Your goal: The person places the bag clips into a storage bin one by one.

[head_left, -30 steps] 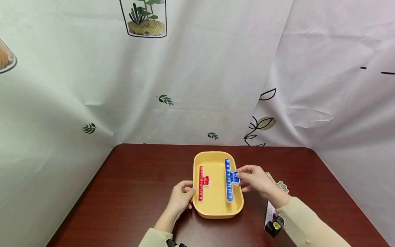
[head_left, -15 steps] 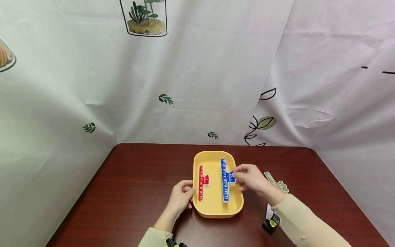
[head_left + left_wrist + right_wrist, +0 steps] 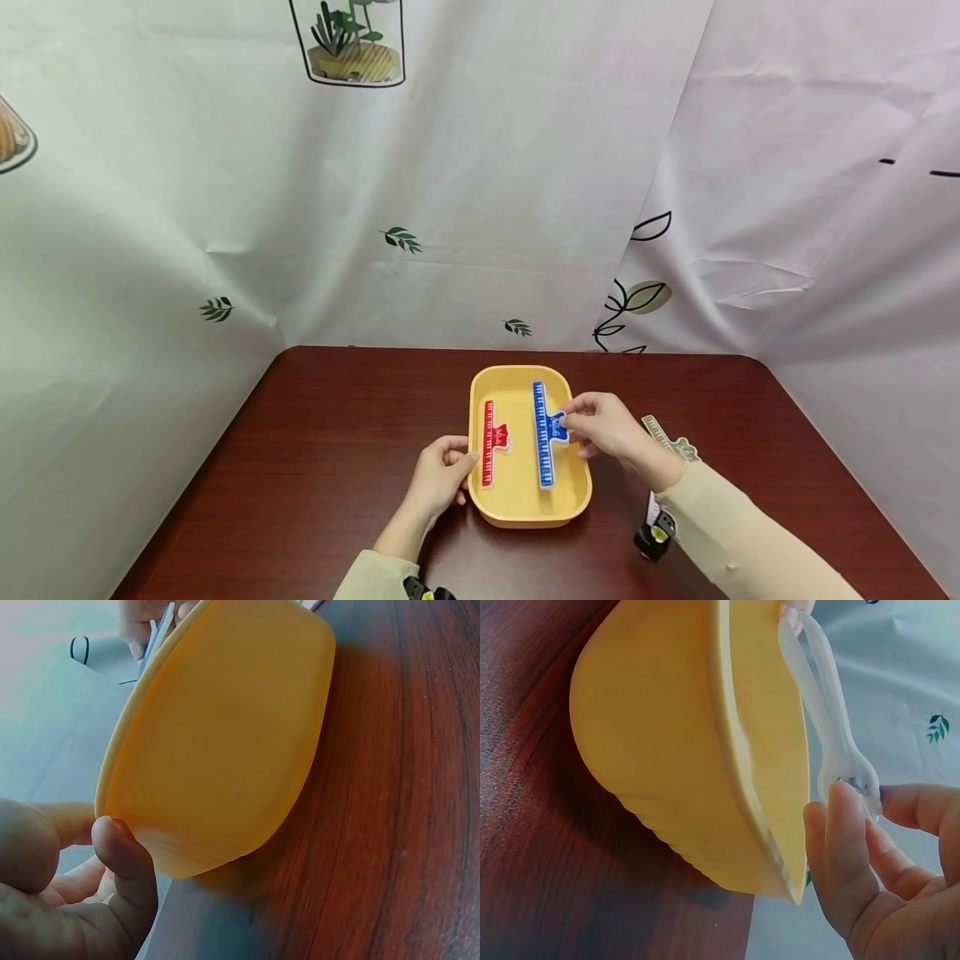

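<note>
A yellow plastic tray point(image 3: 528, 504) stands on the table before me. My left hand point(image 3: 435, 477) pinches its left rim between thumb and fingers, as the left wrist view also shows. On the tray floor, at the left, lies a red clip point(image 3: 488, 450) with a long striped bar. My right hand point(image 3: 617, 432) pinches the handle of a similar blue clip point(image 3: 542, 442), held over the tray's right half. Seen edge-on in the right wrist view, this clip point(image 3: 821, 697) has its two sides spread apart at the far end, with my thumb and fingers at its handle.
A pale green clip point(image 3: 667, 440) lies on the brown table point(image 3: 315, 475) right of the tray, partly behind my right forearm. A whitish clip point(image 3: 652, 508) shows beneath that wrist, mostly hidden. A white printed cloth point(image 3: 465, 183) hangs behind the table.
My right hand has moved the blue clip leftward, from above the tray's right rim to further over its inside, then slightly away from me. The left hand and tray stay put.
</note>
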Motion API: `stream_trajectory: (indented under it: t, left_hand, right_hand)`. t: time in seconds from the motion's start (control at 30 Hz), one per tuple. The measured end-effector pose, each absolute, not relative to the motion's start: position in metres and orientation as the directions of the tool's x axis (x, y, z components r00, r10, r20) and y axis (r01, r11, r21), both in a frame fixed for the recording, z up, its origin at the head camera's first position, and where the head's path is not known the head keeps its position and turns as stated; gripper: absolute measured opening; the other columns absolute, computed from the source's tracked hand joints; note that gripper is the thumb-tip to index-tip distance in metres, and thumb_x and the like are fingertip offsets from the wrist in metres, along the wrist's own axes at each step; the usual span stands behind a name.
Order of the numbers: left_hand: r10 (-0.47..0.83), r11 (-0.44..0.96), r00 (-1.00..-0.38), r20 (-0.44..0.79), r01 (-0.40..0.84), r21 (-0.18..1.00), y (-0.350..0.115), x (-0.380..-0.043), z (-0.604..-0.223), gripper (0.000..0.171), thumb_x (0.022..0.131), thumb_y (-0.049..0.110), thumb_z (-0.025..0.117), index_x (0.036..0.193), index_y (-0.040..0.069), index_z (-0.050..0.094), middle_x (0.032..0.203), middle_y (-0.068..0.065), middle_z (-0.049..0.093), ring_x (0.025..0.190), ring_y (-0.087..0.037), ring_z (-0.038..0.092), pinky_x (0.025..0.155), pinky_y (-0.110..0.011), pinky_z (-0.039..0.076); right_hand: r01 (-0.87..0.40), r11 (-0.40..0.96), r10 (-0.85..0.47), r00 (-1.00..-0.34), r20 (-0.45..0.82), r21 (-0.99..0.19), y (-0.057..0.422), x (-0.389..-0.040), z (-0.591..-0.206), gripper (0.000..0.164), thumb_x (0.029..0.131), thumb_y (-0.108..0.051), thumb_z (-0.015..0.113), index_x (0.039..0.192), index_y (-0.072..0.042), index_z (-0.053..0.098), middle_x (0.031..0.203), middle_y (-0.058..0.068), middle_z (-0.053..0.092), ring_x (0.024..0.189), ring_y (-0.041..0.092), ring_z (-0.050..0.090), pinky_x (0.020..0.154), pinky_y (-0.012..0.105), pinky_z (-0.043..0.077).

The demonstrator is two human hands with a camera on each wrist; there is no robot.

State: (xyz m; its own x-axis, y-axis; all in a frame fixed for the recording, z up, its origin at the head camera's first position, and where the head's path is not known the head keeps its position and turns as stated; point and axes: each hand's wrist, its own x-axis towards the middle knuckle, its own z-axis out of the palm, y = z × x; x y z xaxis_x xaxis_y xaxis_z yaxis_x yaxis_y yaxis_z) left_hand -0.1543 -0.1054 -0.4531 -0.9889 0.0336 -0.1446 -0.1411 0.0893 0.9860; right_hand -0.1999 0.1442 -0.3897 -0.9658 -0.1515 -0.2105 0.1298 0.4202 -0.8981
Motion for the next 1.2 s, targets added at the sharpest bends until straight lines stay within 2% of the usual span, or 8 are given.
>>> stream_trajectory:
  t: [0.5,0.87,1.2]
  left_hand:
    - [0.032,0.095,-0.989,-0.144,-0.141,0.986,-0.106,-0.155,-0.452,0.037,0.089,0.010,0.061,0.119,-0.009,0.051,0.070,-0.005,0.055,0.048,-0.008,0.047,0.036,-0.019,0.041]
    - [0.036,0.099,-0.988,-0.152,-0.148,0.984,-0.106,-0.155,-0.454,0.035,0.089,0.009,0.060,0.119,-0.008,0.052,0.068,-0.002,0.052,0.048,-0.008,0.046,0.036,-0.019,0.041]
    - [0.034,0.101,-0.988,-0.152,-0.148,0.984,-0.106,-0.155,-0.453,0.035,0.089,0.009,0.061,0.118,-0.008,0.052,0.066,-0.001,0.050,0.047,-0.007,0.046,0.035,-0.018,0.040]
  right_hand:
    - [0.158,0.466,-0.124,-0.962,-0.242,-0.871,0.134,-0.206,-0.386,0.024,0.085,-0.009,0.065,0.105,0.003,0.060,0.088,0.011,0.063,0.074,0.024,0.067,0.051,0.030,0.057]
    - [0.143,0.526,-0.131,-0.960,-0.246,-0.839,0.125,-0.207,-0.384,0.020,0.085,-0.007,0.065,0.102,0.002,0.060,0.086,0.011,0.065,0.068,0.017,0.065,0.050,0.031,0.057]
    - [0.120,0.588,-0.135,-0.960,-0.244,-0.800,0.118,-0.207,-0.383,0.019,0.084,-0.008,0.066,0.099,0.001,0.061,0.085,0.010,0.064,0.067,0.018,0.064,0.049,0.031,0.056]
